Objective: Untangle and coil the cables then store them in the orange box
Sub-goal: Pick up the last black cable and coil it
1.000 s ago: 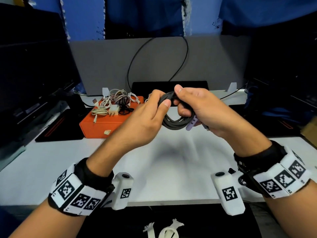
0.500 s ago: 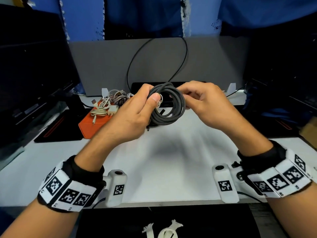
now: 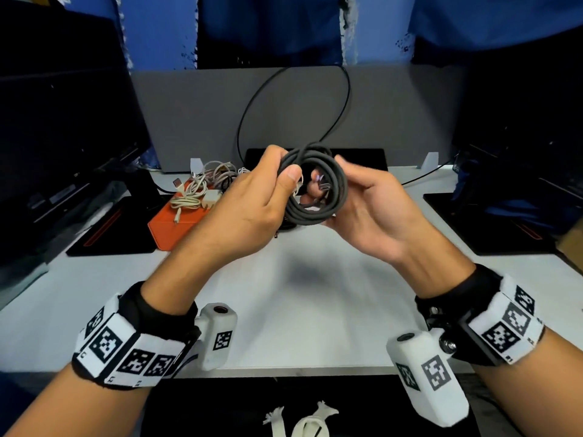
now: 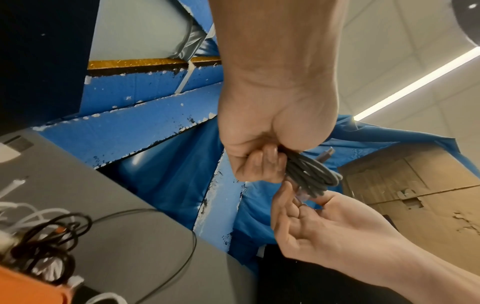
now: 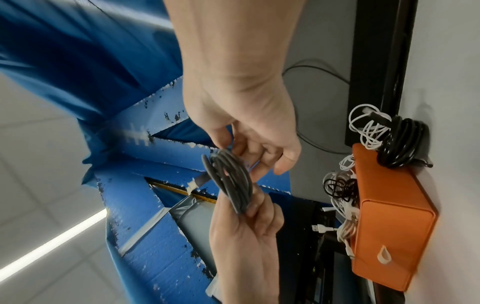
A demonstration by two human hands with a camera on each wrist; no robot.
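Observation:
A grey cable (image 3: 310,216) is wound into a round coil and held up above the white desk (image 3: 284,310). My left hand (image 3: 284,179) grips the coil's left side between thumb and curled fingers. My right hand (image 3: 353,190) is palm up at the coil's right side, and its fingertips pinch the cable's plug end inside the loop. In the left wrist view the coil (image 4: 314,174) hangs from my left hand (image 4: 259,162). The orange box (image 3: 176,222) stands at the back left with loose white and black cables (image 3: 197,192) on top.
A black coiled cable (image 5: 400,142) and a white cable bundle (image 5: 366,125) lie beside the orange box (image 5: 389,226). Dark monitors stand left (image 3: 63,137) and right (image 3: 520,137). A grey partition (image 3: 284,115) with a thin black wire closes the back.
The coil was turned upright to face me and lifted a little. My right hand left the coil's top, rolled palm up and went to its right side.

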